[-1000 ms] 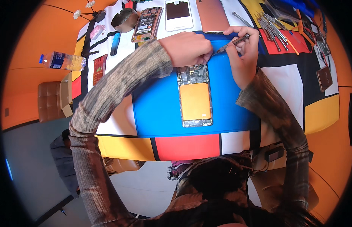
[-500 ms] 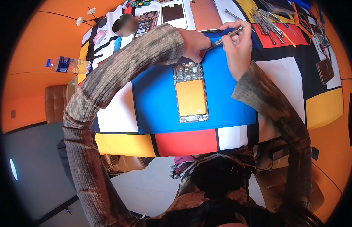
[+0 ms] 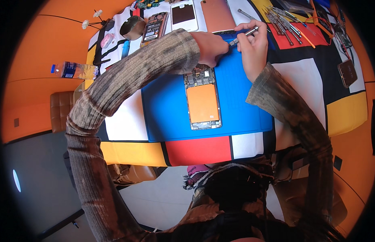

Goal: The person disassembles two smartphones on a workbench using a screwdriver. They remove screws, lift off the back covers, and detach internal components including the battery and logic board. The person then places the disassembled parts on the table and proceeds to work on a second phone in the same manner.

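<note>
An opened smartphone (image 3: 202, 103), its orange battery and dark circuit board showing, lies on a blue mat (image 3: 246, 121). Beyond its top end, my left hand (image 3: 211, 46) is closed with the fingers curled under, so what it holds is hidden. My right hand (image 3: 254, 52) grips a slim metal screwdriver (image 3: 248, 34) between thumb and fingers. The screwdriver slants down to the left, and its lower end meets the fingers of my left hand. Its very tip cannot be seen.
Several screwdrivers (image 3: 282, 26) lie at the back right, near a dark phone (image 3: 347, 74). Along the back are a white phone panel (image 3: 185, 15), a brown panel (image 3: 218, 16), another opened phone (image 3: 155, 28) and a round metal bowl (image 3: 132, 27). A plastic bottle (image 3: 76, 70) sits at the left.
My left hand has shifted slightly right, closer to the screwdriver. The screwdriver's thin lower end, visible before, is now hidden at the left fingers. The opened phone has stayed in place.
</note>
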Demonstrator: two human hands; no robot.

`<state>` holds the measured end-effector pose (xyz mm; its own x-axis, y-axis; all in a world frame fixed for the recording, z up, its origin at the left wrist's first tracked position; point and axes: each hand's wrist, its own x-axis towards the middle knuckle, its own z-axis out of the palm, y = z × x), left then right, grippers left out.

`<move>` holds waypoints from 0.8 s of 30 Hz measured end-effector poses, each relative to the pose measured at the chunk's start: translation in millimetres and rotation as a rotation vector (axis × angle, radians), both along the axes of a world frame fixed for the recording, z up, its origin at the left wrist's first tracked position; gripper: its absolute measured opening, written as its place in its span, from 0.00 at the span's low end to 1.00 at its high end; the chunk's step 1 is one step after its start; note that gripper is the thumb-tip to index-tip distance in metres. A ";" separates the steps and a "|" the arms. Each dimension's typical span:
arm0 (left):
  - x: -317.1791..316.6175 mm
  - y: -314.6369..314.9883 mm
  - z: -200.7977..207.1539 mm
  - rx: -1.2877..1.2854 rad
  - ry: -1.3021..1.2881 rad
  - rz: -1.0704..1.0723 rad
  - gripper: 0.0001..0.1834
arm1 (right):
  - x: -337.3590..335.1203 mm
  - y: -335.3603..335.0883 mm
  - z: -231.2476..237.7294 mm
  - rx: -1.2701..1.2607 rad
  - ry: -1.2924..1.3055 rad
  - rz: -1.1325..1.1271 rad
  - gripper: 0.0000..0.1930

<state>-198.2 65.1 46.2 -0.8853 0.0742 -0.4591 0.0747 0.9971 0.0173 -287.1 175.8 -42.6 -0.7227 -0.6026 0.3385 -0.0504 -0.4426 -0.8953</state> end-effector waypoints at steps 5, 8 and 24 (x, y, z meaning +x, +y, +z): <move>0.8 -17.5 1.1 0.252 -0.138 0.101 0.08 | -0.8 -0.3 -2.5 -0.016 0.004 0.008 0.15; 10.8 -22.9 -0.5 0.355 -0.073 0.084 0.08 | -2.1 -1.4 -5.1 -0.016 0.014 -0.004 0.15; 1.6 -12.2 1.4 0.196 -0.143 0.052 0.07 | -5.1 -1.5 -6.9 0.040 0.028 0.022 0.14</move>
<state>-196.6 52.9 47.6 -0.8173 0.1302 -0.5613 0.0061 0.9760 0.2175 -292.2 174.3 -49.5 -0.6996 -0.6317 0.3338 -0.0661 -0.4080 -0.9106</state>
